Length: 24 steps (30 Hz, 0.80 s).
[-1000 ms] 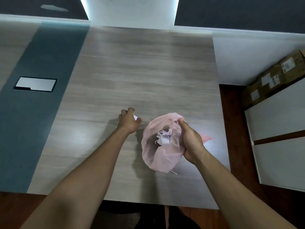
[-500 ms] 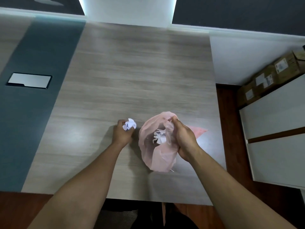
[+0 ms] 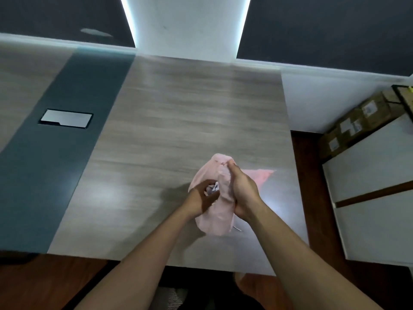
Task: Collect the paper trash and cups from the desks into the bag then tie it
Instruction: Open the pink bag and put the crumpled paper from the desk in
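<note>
A person works with 2 bare hands over a pink bag [image 3: 214, 218] that sits near the front right part of a wood-grain desk [image 3: 178, 119], seen from a head-worn camera looking down.

The right hand [image 3: 242, 191] grips the bag's right side, fingers curled and pressed together around a gathered fold of plastic, holding the mouth up off the desktop. A flat pink corner of the bag lies on the desk just beyond that hand. The left hand [image 3: 202, 198] reaches into the bag's mouth from the left, its fingers curled toward a crumpled paper [image 3: 212, 189] that shows white inside the opening. Whether the fingers pinch the paper or merely touch it cannot be told, as shadow and blur cover the fingertips.

The bottom of the bag rests on the desk between the 2 forearms. A thin sliver lies on the desk just beside it, too small to identify.

A dark blue-grey strip [image 3: 67, 164] runs along the desk's left part, with a metal plate [image 3: 66, 118] set into it. To the right, cardboard boxes [image 3: 357, 126] stand behind a white cabinet [image 3: 368, 186] on a dark wooden floor [image 3: 306, 175].
</note>
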Each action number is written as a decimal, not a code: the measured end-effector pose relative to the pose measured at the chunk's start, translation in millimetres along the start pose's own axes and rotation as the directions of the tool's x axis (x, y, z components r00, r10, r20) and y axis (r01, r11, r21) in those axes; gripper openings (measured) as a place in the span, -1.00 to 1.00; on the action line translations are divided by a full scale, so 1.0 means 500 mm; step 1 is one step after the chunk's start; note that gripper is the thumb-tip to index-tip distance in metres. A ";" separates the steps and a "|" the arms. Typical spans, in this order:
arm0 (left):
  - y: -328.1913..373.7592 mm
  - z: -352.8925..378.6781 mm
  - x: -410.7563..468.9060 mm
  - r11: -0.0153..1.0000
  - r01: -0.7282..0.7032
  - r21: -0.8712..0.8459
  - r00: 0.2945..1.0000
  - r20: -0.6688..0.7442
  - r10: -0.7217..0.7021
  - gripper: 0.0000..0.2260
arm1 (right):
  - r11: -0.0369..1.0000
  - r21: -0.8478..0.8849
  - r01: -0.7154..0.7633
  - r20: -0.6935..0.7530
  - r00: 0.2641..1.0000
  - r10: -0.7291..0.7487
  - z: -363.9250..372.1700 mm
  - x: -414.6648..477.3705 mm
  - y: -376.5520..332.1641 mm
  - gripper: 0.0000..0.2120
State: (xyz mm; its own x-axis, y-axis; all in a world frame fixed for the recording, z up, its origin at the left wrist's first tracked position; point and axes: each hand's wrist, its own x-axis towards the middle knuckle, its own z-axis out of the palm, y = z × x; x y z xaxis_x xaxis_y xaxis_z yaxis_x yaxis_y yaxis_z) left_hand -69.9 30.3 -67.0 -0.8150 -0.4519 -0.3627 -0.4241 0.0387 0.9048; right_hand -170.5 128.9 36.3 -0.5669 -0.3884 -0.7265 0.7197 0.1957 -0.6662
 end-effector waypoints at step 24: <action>-0.107 -0.199 -0.203 0.954 0.288 -0.088 0.949 -0.105 -0.296 -0.59 | 0.988 0.114 0.108 0.083 0.990 -0.118 0.011 -0.162 0.051 -0.58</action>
State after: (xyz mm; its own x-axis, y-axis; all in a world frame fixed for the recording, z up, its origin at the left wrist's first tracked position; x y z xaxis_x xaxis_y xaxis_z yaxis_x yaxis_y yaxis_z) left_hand 74.7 -14.3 -56.4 -0.6065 -0.5342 -0.5889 -0.6042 -0.1717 0.7781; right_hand -104.1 160.5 78.7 -0.6127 -0.4819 -0.6263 0.6950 0.0486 -0.7173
